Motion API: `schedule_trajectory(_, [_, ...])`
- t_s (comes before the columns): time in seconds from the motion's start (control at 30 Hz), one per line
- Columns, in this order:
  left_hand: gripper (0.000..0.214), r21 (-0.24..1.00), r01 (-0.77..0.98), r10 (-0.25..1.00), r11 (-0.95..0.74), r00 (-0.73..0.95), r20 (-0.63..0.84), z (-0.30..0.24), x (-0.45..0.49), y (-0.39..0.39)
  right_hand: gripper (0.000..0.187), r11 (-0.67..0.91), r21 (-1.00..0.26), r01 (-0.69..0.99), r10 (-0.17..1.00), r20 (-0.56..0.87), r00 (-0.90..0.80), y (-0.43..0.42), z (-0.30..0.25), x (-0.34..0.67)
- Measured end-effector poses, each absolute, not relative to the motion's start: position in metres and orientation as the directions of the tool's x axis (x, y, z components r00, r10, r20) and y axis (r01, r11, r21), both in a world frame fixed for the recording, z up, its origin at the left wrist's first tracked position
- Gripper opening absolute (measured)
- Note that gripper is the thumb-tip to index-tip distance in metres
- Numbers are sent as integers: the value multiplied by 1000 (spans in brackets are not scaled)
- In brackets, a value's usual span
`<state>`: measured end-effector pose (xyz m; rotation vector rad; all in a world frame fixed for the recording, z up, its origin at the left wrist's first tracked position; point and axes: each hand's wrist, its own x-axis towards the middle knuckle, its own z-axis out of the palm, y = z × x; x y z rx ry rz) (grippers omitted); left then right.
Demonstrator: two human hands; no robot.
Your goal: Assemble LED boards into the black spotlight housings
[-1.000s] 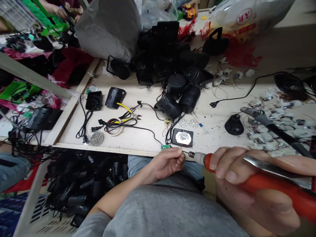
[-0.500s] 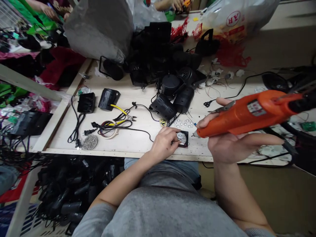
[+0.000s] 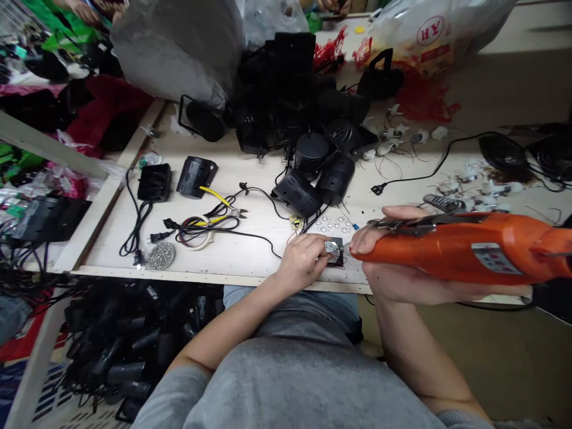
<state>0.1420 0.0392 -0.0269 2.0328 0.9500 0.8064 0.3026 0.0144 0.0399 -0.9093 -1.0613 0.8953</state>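
Note:
In my right hand [image 3: 386, 280] is an orange electric screwdriver [image 3: 451, 247], lying nearly level with its tip pointing left. My left hand [image 3: 301, 262] pinches a small silvery round part [image 3: 331, 246] over a black square piece [image 3: 337, 260] near the bench's front edge. The screwdriver's tip is right at the silvery part; whether they touch, I cannot tell. Just behind lie several small clear round pieces [image 3: 333, 224] and a thin screwdriver with a blue end [image 3: 356, 226]. A little yellow component [image 3: 295, 222] rests beyond my left fingers.
Black lamp-like housings [image 3: 295, 192] are heaped at the bench's middle and back. Yellow-handled cutters [image 3: 217, 195] lie among cables on the left, near a coil of solder-like wire [image 3: 161, 256]. White wired parts [image 3: 388, 146] and plastic bags [image 3: 429, 30] occupy the right and back.
My right hand has brought the orange screwdriver left and levelled it, its tip now at the silvery part. My left fingers have tipped or shifted that part slightly. The view has moved a little.

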Motion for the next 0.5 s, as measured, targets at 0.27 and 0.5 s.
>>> schedule_trajectory(0.27, [17,839,349,832,-417,518,198,-28,142,38,83,486,-868,-104,842,432,324,19,39,288])
schedule_trajectory(0.5, [18,861,333,834,-384,526,168,-29,142,39,83,460,-878,-133,853,396,341,24,38,289])
